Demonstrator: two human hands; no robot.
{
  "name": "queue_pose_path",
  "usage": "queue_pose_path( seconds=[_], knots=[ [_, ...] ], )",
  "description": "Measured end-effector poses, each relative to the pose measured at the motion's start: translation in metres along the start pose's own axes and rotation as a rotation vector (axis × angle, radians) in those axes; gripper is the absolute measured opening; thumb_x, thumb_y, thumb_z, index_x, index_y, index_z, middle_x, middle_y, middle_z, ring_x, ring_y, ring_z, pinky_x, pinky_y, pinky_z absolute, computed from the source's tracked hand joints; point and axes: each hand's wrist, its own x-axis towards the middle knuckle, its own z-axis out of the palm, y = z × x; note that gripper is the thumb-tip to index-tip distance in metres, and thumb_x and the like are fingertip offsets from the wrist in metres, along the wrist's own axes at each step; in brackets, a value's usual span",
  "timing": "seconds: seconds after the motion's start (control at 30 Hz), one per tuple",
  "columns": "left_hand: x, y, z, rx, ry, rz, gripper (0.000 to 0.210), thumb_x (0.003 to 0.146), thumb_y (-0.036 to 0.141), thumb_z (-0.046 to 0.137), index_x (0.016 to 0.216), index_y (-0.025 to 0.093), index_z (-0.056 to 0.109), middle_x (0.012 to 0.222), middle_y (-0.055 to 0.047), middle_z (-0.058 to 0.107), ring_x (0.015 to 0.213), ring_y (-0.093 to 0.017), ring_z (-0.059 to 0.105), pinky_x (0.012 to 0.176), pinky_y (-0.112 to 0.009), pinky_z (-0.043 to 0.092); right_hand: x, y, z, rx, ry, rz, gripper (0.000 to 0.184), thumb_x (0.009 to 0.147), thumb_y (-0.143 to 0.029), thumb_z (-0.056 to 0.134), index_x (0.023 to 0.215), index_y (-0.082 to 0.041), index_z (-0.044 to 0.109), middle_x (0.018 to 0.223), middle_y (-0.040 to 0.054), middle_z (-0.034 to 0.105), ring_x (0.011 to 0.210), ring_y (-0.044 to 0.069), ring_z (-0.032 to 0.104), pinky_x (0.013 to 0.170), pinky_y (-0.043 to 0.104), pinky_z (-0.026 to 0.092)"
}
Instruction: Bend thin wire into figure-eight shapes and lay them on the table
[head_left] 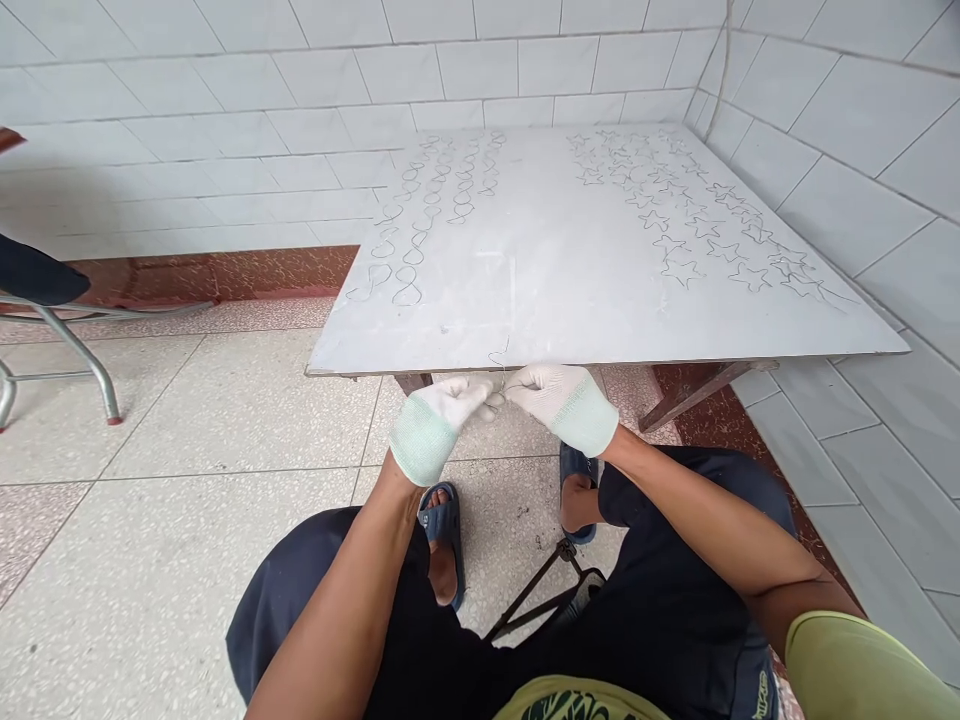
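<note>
A thin bent wire [501, 352] stands up between my gloved fingertips, just in front of the table's near edge. My left hand [457, 402], in a white glove with a pale green cuff, pinches it from the left. From the right, my right hand [541, 388], gloved the same way, pinches it too. The two hands' fingertips nearly meet, and the wire's lower part is hidden by them. The wire's upper end shows a small kink against the white tabletop [570, 300].
Rows of wire twisted into looped shapes [431, 205] lie on the tabletop's left. Several wire stars [686, 220] cover its right side. White tiled walls [480, 70] border the table behind and at right. A metal-legged stool [75, 345] stands at far left.
</note>
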Motion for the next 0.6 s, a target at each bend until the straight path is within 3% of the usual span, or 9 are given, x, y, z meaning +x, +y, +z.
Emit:
queue_pose_path(
  seconds=[0.23,0.43,0.6],
  knots=[
    [-0.005,0.000,0.015,-0.064,0.115,-0.010,0.029,0.068,0.044,0.088,0.079,0.018,0.081,0.071,-0.005,0.076,0.059,-0.016,0.058,0.052,-0.029,0.040,-0.005,-0.008,0.006,-0.068,0.065,0.002,0.020,0.096,-0.028,0.064,0.083,-0.023,0.079,0.090,-0.0008,0.081,0.088,0.017,0.072,0.085,0.028,0.050],
    [0.001,-0.003,0.010,-0.036,0.067,0.012,0.021,0.069,0.040,0.082,0.066,0.021,0.075,0.053,-0.001,0.064,0.048,-0.014,0.051,0.048,-0.029,0.040,-0.010,-0.012,0.009,-0.025,0.010,-0.038,0.021,0.098,-0.024,0.065,0.092,-0.029,0.084,0.104,-0.0017,0.083,0.101,0.020,0.075,0.097,0.033,0.052],
    [0.008,-0.007,0.001,-0.058,0.029,-0.018,0.020,0.065,0.038,0.081,0.061,0.021,0.070,0.054,-0.002,0.064,0.048,-0.014,0.051,0.047,-0.028,0.039,-0.006,-0.015,0.006,0.092,0.040,0.125,0.016,0.095,-0.033,0.069,0.090,-0.025,0.082,0.093,-0.0005,0.082,0.091,0.019,0.074,0.087,0.033,0.054]
  ],
)
